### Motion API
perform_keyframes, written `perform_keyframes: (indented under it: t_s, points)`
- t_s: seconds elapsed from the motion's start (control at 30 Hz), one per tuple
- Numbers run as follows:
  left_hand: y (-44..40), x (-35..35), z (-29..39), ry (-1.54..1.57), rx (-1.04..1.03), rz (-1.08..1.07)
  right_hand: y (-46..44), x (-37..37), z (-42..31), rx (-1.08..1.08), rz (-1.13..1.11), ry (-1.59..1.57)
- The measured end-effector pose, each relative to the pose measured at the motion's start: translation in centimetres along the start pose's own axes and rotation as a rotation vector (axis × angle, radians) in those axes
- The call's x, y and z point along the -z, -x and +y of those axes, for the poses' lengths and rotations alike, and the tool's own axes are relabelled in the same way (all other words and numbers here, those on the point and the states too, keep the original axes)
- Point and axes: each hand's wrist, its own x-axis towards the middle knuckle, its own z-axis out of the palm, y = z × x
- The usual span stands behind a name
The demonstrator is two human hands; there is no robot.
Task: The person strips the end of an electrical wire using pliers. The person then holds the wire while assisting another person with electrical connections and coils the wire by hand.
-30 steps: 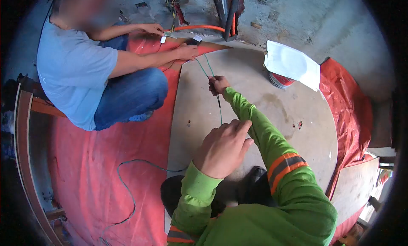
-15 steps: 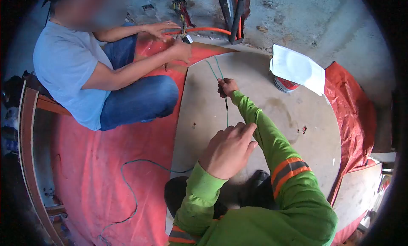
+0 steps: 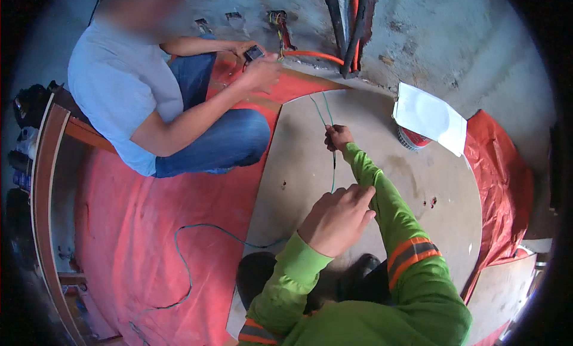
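Observation:
My right hand [image 3: 339, 137] is closed around a thin green wire [image 3: 333, 173] above the pale board. Two strands of the wire stick out beyond my fingers, and a length hangs down behind my left hand. My left hand [image 3: 338, 219] is nearer to me, back upward, with its fingers loosely bent and the thumb apart. Its fingertips lie at the green sleeve [image 3: 382, 194] of my right arm; whether they touch it I cannot tell. More green wire [image 3: 190, 274] trails in a loop over the red sheet on the left.
A person in a light blue shirt [image 3: 119, 77] sits at the left, holding a small dark device [image 3: 253, 53]. Wires leave a wall box [image 3: 277, 17] near an orange conduit [image 3: 313, 54]. A bucket [image 3: 412, 138] under a white panel [image 3: 431, 114] stands on the board [image 3: 388, 149].
My view has shifted, moving the scene rightward. The other person has drawn the small device back toward their body, away from the wall wires. My hands keep nearly the same pose.

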Motion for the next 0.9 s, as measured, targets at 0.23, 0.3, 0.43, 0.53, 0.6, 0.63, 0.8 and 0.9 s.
perform_keyframes:
  t_s: [0.23, 0.3, 0.43, 0.53, 0.6, 0.63, 0.8, 0.9]
  points:
    - [0.0, 0.5, -0.1, 0.002, 0.007, -0.005, 0.1, 0.4, 0.3, 0.0, -0.016, -0.027]
    - [0.0, 0.6, -0.3, 0.013, -0.002, 0.008, 0.1, 0.5, 0.1, -0.018, -0.01, -0.024]
    - [0.0, 0.4, -0.5, 0.038, -0.016, 0.028, 0.1, 0.6, 0.4, -0.004, -0.018, 0.013]
    - [0.0, 0.4, -0.7, 0.04, -0.02, 0.031, -0.2, 0.6, 0.7, -0.017, -0.015, 0.033]
    - [0.0, 0.4, -0.6, 0.039, -0.02, 0.034, -0.1, 0.7, 0.8, -0.018, -0.002, 0.056]
    - [0.1, 0.4, -0.7, 0.037, -0.018, 0.032, -0.1, 0.7, 1.0, -0.026, -0.006, 0.065]
    - [-0.1, 0.6, -0.7, 0.038, -0.023, 0.036, 0.1, 0.7, 1.0, -0.027, -0.02, 0.107]
    - [-0.3, 0.3, -0.7, 0.044, -0.029, 0.039, 0.3, 0.4, 0.7, -0.02, -0.016, 0.093]
